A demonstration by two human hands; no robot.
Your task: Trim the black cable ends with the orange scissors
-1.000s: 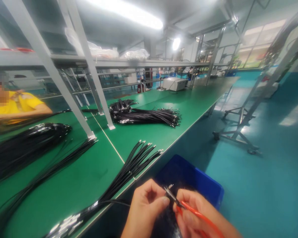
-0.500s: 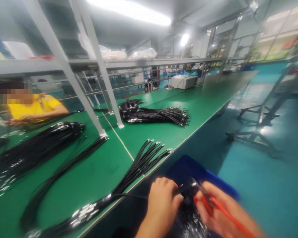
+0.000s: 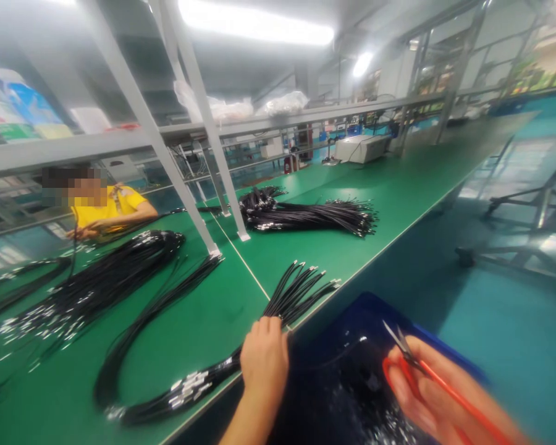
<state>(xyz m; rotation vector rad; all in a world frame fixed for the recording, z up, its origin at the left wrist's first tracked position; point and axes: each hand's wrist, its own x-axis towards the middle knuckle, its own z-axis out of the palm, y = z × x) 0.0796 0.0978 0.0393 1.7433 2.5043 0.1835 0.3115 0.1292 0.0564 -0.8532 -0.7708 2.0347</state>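
Note:
My left hand [image 3: 265,358] lies over a bundle of black cables [image 3: 301,290] at the table's front edge, its fingers curled round it. The cables have pale tips that fan out beyond the hand, and a cluster of silvery ends [image 3: 189,389] shows to its left. In my right hand [image 3: 435,395] are red-handled scissors [image 3: 410,358], their blades slightly apart and pointing up and to the left. Below the scissors is a dark blue bin [image 3: 366,309] with many small shiny pieces inside; a thin cable with a silvery tip [image 3: 362,339] shows over it.
The green table [image 3: 213,296] also bears a large black cable bundle [image 3: 120,266] at left and another [image 3: 315,217] farther back. White shelf posts [image 3: 204,232] stand on it. A person in yellow [image 3: 125,207] sits across, and a white box [image 3: 361,148] stands farther away.
My left hand has moved left from above the bin onto the cable bundle. My right hand with the scissors has moved right, away from it. The view has shifted somewhat.

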